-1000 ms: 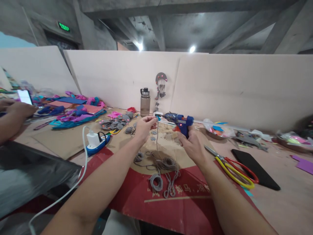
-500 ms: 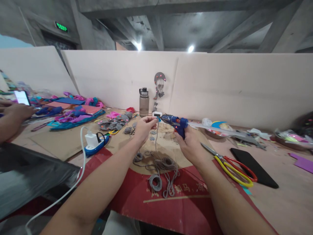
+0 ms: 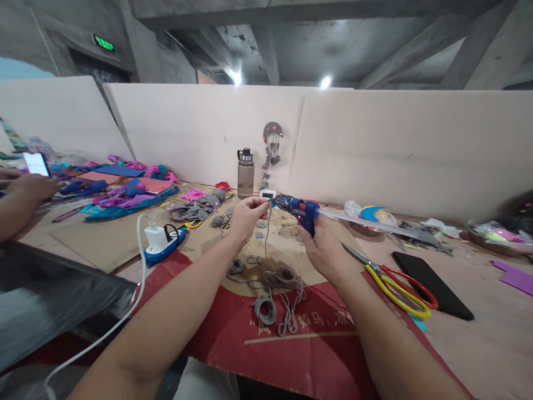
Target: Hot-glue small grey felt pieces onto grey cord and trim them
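My right hand [image 3: 320, 238] grips a blue glue gun [image 3: 303, 211] by its handle, and a long clear glue stick [image 3: 358, 219] sticks out of its back end. The nozzle points left, right at the fingertips of my left hand [image 3: 249, 215]. Those fingers are pinched on a grey cord [image 3: 267, 230], which hangs down from them to loose coils [image 3: 285, 278] on the mat. A small blue spot shows at the nozzle tip; I cannot make out whether it is a separate piece.
Red-and-yellow-handled scissors [image 3: 400, 289] and a black phone-like slab [image 3: 433, 283] lie on the right. A water bottle [image 3: 245, 173] stands behind my hands. To the left are a blue power strip [image 3: 164, 248] with a white cable and felt pieces [image 3: 194, 206]. Another person's hand [image 3: 31, 191] is at far left.
My left fingertips and the nozzle are slightly closer together, with the cord shifted a touch to the right. Both grips are the same.
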Action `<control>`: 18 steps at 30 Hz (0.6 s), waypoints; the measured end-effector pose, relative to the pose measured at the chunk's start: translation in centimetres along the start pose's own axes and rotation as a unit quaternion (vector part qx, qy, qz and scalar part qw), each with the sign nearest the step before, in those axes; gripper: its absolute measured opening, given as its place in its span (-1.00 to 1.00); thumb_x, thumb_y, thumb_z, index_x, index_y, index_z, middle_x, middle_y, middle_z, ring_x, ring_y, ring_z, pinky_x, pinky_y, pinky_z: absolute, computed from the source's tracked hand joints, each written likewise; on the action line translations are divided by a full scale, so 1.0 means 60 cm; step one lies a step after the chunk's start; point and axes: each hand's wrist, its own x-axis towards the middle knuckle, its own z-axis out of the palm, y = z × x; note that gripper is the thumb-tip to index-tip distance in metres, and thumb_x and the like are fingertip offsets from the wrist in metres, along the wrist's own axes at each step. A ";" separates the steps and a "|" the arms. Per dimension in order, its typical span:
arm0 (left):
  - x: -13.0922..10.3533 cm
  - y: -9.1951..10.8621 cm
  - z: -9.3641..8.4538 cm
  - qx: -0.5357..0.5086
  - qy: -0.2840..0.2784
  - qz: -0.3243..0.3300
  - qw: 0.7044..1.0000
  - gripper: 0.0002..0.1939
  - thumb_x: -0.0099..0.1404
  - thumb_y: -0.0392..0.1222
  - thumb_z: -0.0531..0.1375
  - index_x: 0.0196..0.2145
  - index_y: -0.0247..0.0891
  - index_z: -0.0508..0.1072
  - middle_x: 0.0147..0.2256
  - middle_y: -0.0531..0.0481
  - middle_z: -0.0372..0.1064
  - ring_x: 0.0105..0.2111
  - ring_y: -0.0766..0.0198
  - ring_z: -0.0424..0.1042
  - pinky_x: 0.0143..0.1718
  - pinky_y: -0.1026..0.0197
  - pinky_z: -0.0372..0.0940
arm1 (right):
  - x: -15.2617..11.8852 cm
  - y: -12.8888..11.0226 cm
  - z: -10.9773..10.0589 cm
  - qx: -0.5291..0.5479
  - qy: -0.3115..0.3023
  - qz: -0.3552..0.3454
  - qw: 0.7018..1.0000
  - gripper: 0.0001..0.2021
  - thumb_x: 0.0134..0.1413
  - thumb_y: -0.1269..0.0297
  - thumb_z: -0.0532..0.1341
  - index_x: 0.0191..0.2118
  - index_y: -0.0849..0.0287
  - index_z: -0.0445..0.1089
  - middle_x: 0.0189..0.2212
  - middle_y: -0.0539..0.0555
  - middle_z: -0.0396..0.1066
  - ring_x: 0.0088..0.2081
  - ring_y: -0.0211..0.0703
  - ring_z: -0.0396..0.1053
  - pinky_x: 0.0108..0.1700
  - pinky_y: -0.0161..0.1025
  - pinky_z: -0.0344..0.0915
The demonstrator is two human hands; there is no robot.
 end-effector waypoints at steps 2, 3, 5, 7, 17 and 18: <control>0.000 0.000 0.000 0.002 0.000 0.000 1.000 -0.73 -0.06 -0.13 0.33 -0.42 -0.36 0.45 -0.54 0.07 0.34 -0.59 0.46 0.27 -0.49 0.32 0.27 | 0.000 0.001 0.000 0.005 0.003 -0.004 1.000 -0.64 0.16 0.23 0.00 0.07 0.17 0.16 -0.13 0.25 0.40 -0.09 0.08 0.35 -0.09 -0.03 0.26; 0.000 0.000 0.000 0.002 -0.001 0.000 1.000 -0.73 -0.05 -0.13 0.33 -0.41 -0.35 0.45 -0.54 0.07 0.34 -0.59 0.46 0.27 -0.49 0.32 0.27 | 0.000 0.002 0.000 0.006 0.004 -0.005 1.000 -0.64 0.16 0.23 0.00 0.07 0.16 0.16 -0.12 0.25 0.40 -0.08 0.08 0.35 -0.09 -0.03 0.25; 0.001 -0.001 -0.001 0.002 -0.002 0.000 1.000 -0.74 -0.05 -0.14 0.33 -0.42 -0.35 0.45 -0.54 0.07 0.34 -0.59 0.46 0.27 -0.50 0.32 0.27 | 0.001 0.002 0.000 0.006 0.000 -0.005 1.000 -0.64 0.16 0.24 0.00 0.07 0.16 0.17 -0.11 0.25 0.39 -0.06 0.08 0.34 -0.07 -0.03 0.24; 0.002 -0.001 -0.001 -0.001 -0.003 0.001 1.000 -0.75 -0.04 -0.15 0.32 -0.43 -0.36 0.44 -0.55 0.07 0.34 -0.59 0.47 0.27 -0.50 0.33 0.26 | 0.001 0.001 0.000 0.009 -0.006 0.002 1.000 -0.64 0.16 0.24 0.00 0.06 0.18 0.17 -0.09 0.27 0.39 -0.05 0.09 0.33 -0.05 -0.03 0.23; 0.000 -0.002 -0.002 -0.002 -0.005 0.000 1.000 -0.73 -0.05 -0.14 0.34 -0.41 -0.36 0.45 -0.53 0.06 0.35 -0.59 0.46 0.29 -0.50 0.33 0.27 | 0.001 0.002 -0.001 0.024 -0.004 0.010 1.000 -0.65 0.17 0.22 0.00 0.05 0.19 0.18 -0.10 0.28 0.39 -0.03 0.11 0.32 -0.08 0.00 0.25; 0.000 -0.002 -0.003 -0.002 -0.006 0.000 1.000 -0.73 -0.05 -0.14 0.34 -0.41 -0.37 0.45 -0.52 0.06 0.35 -0.59 0.47 0.28 -0.51 0.33 0.27 | 0.001 0.003 -0.002 0.024 -0.005 0.012 1.000 -0.65 0.17 0.21 -0.01 0.04 0.20 0.19 -0.11 0.28 0.39 -0.04 0.12 0.32 -0.08 0.00 0.25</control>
